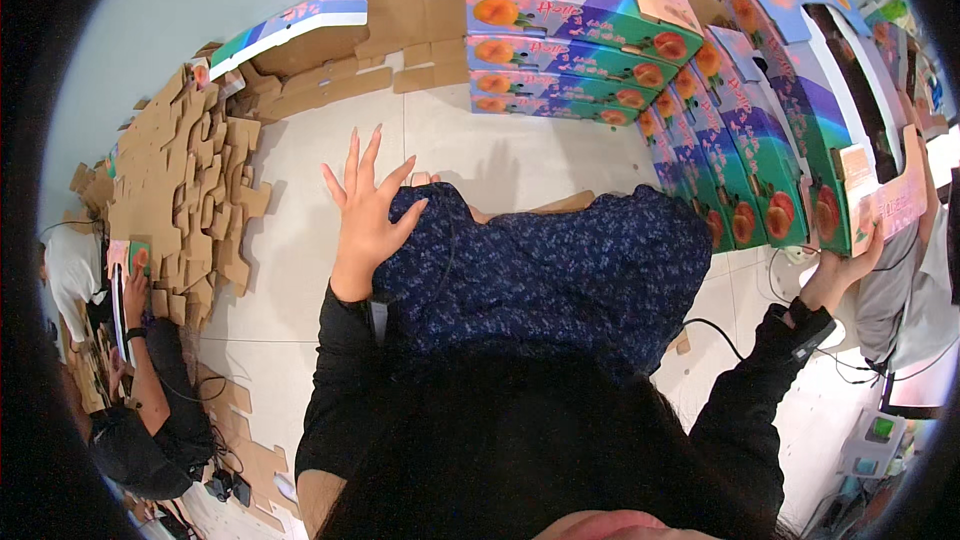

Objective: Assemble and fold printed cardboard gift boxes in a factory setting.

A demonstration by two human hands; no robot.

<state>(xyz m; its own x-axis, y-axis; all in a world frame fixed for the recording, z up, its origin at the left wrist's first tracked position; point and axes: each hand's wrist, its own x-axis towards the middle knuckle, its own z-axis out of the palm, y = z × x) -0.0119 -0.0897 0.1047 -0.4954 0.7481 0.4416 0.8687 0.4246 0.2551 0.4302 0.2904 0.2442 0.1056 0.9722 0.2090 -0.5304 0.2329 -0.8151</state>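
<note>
My left hand [368, 205] is raised over my lap, fingers spread, with nothing in it. Dark blue floral cloth [540, 280] covers my lap below it. My right hand [848, 268] grips the lower near corner of a colourful fruit carton [830, 155], its thumb on the face and the other fingers partly hidden beneath. This carton has a white-edged handle opening and peach pictures, and it stands tilted at the right end of a row of similar cartons [735, 155].
A stack of flat-lying cartons [560, 50] stands ahead. Brown flattened cardboard [190, 200] piles up on the left, with a carton panel [290, 35] beyond. A person in a black cap [140, 460] handles a carton at far left. Another person's arm [930, 175] shows at far right, near cables.
</note>
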